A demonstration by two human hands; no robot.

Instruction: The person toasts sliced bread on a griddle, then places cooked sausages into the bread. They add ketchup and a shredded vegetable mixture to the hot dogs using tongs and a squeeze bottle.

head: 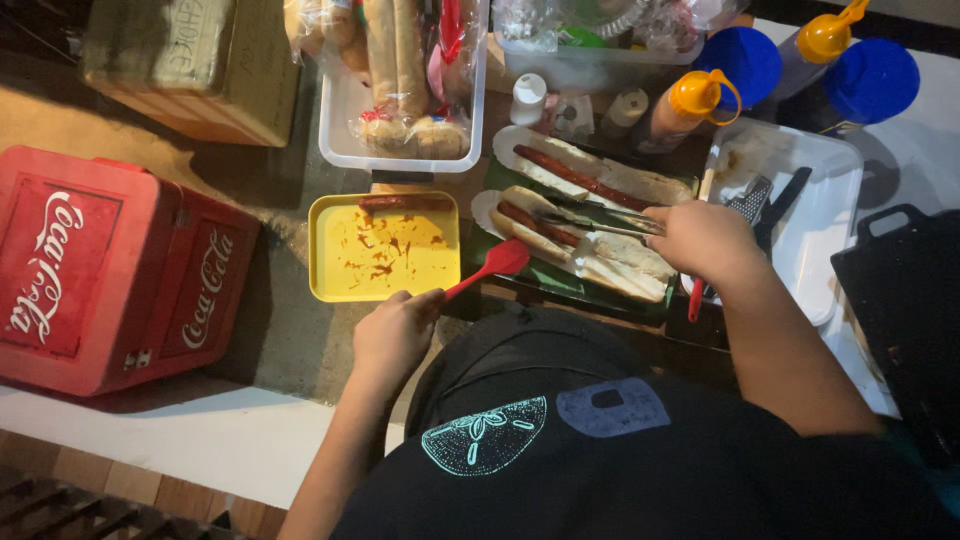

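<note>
Our right hand [705, 238] clamps metal tongs [600, 222] on a glossy, likely slippery reddish sausage [537, 224] lying in a soft split bun [590, 258], best gripped mid-length, while our left hand [393, 335] holds a light red spatula [490, 268] by its handle beside the sauce-smeared yellow tray [330, 285].

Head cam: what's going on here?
A person is at a food stand. The right hand holds metal tongs over a sausage lying in an open bun on a green tray. The left hand holds a red spatula beside a yellow tray, smeared with sauce, with one sausage at its far edge. A second filled bun lies behind.
</note>
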